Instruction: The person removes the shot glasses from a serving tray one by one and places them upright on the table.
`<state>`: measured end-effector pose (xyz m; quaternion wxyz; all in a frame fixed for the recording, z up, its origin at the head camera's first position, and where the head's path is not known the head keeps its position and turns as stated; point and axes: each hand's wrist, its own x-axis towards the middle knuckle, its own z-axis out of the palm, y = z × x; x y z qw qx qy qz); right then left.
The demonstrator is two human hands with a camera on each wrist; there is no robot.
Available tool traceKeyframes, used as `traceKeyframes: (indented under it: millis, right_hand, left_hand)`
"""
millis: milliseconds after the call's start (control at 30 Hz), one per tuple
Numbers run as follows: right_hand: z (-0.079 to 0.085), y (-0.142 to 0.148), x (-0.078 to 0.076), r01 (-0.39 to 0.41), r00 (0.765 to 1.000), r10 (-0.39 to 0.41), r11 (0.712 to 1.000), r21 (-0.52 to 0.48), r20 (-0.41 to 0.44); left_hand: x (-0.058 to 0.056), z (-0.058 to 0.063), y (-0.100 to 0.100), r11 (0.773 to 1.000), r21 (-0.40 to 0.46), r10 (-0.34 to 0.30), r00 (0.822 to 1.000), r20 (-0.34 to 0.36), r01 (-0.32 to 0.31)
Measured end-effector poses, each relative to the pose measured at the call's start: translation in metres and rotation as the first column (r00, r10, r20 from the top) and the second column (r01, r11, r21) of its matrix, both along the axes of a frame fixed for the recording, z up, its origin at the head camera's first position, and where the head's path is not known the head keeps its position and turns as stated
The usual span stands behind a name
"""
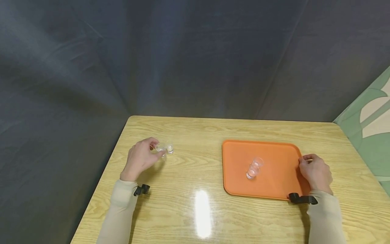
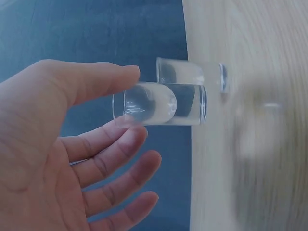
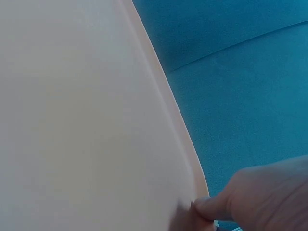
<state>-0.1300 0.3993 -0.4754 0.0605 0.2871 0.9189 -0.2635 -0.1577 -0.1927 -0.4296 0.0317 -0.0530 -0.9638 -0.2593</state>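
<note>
On the left of the table, my left hand (image 1: pixel 141 157) pinches a clear shot glass (image 2: pixel 154 103) between thumb and fingers, near its rim. The ring and little fingers extend loosely below it. A second clear shot glass (image 2: pixel 190 74) stands right beside the held one. My right hand (image 1: pixel 317 172) grips the right rim of an orange tray (image 1: pixel 274 189), with the thumb (image 3: pixel 211 207) on the edge. How the fingers lie under the rim is hidden. Clear glasses (image 1: pixel 253 171) stand close together near the tray's middle; their overlap hides the exact number.
The wooden table (image 1: pixel 195 135) lies between the left hand's glasses and the tray. A dark cloth (image 1: pixel 198 67) hangs behind the table and along its left side. At the far right is a green and beige patterned cloth (image 1: pixel 371 128).
</note>
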Motion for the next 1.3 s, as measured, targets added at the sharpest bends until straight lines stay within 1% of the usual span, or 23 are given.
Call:
traceKeyframes:
  millis: [133, 300, 400, 600, 767, 933, 1033, 1200, 1300]
  right_hand:
    - [0.0, 0.001, 0.002, -0.005, 1.0, 0.005, 1.0, 0.008, -0.013]
    - [0.0, 0.0, 0.003, -0.005, 1.0, 0.006, 1.0, 0.007, -0.017]
    - [0.001, -0.001, 0.003, -0.001, 1.0, 0.001, 1.0, 0.004, -0.015]
    - [0.002, -0.002, 0.003, 0.001, 1.0, -0.001, 1.0, 0.01, -0.015]
    - [0.002, -0.002, 0.003, -0.001, 1.0, 0.001, 1.0, 0.014, -0.013]
    - [0.0, -0.001, 0.003, -0.001, 1.0, 0.001, 1.0, 0.013, -0.011]
    - [-0.002, -0.001, 0.002, -0.01, 1.0, 0.01, 1.0, 0.014, -0.008]
    - [-0.003, 0.0, 0.002, -0.025, 1.0, 0.025, 1.0, 0.008, -0.011]
    - [-0.003, 0.0, 0.002, -0.025, 1.0, 0.025, 1.0, 0.003, -0.011]
  left_hand:
    - [-0.003, -0.005, -0.005, 1.0, -0.007, 0.011, 1.0, 0.009, -0.011]
    - [-0.009, -0.015, -0.003, 1.0, -0.003, 0.01, 1.0, 0.022, -0.01]
    - [-0.01, -0.019, -0.002, 1.0, 0.003, 0.013, 1.0, 0.025, -0.013]
    - [-0.01, -0.02, -0.001, 1.0, -0.005, 0.02, 1.0, 0.019, -0.02]
    - [-0.01, -0.021, 0.0, 1.0, -0.01, 0.003, 1.0, 0.021, -0.003]
    - [-0.01, -0.019, 0.0, 1.0, -0.018, -0.012, 1.0, 0.018, 0.013]
    - [-0.008, -0.016, 0.001, 0.999, -0.031, -0.019, 1.0, 0.008, 0.02]
    - [-0.006, -0.005, 0.007, 0.999, -0.042, -0.016, 0.999, -0.035, 0.014]
    - [-0.004, 0.002, 0.018, 0.999, -0.033, -0.023, 0.999, -0.034, 0.022]
